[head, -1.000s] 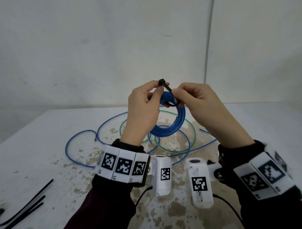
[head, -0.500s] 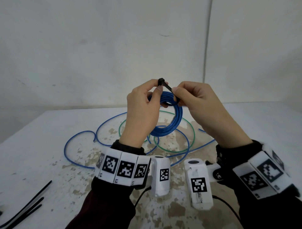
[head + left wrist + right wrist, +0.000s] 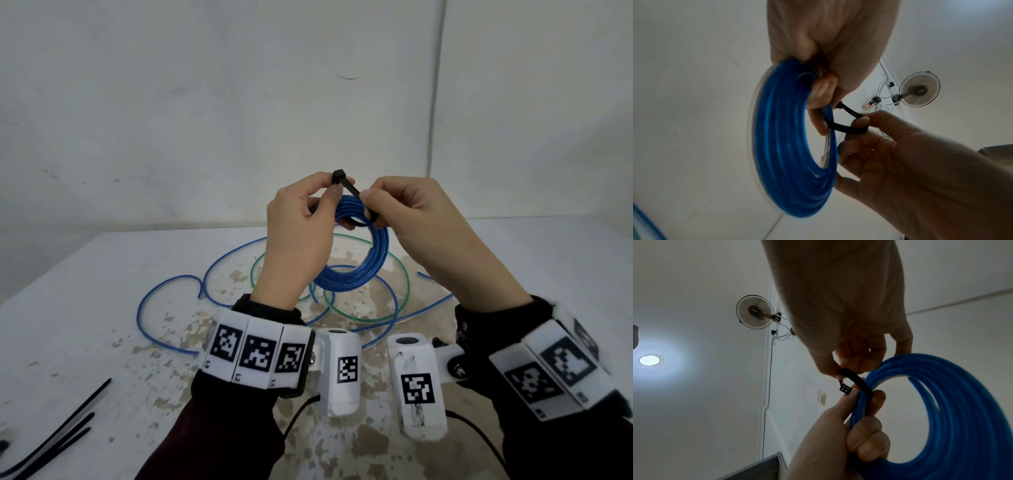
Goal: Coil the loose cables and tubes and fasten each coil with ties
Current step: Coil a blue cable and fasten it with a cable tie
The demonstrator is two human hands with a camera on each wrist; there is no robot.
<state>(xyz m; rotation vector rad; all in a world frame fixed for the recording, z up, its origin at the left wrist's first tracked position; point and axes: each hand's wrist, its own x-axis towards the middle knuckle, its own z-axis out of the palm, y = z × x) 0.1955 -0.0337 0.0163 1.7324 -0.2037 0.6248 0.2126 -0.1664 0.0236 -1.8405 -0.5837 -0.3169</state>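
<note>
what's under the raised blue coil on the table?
Beneath the blue coil: loose blue tube and green tube loops on the stained table. The hands cover parts of them.

The head view was evenly and softly lit, with no hard shadows on the white table (image 3: 85,274) and no glare; the wall seam (image 3: 438,85) bowed slightly from the wide lens. Both wrist views were dimmer. In the right wrist view, 1 round ceiling lamp (image 3: 650,360) at the left burned with a pale halo, leaving the right hand (image 3: 840,305) backlit and dark. In the left wrist view the blue coil (image 3: 789,154) was smeared and soft along its edges, while the far fan (image 3: 919,89) stayed fairly sharp.
</note>
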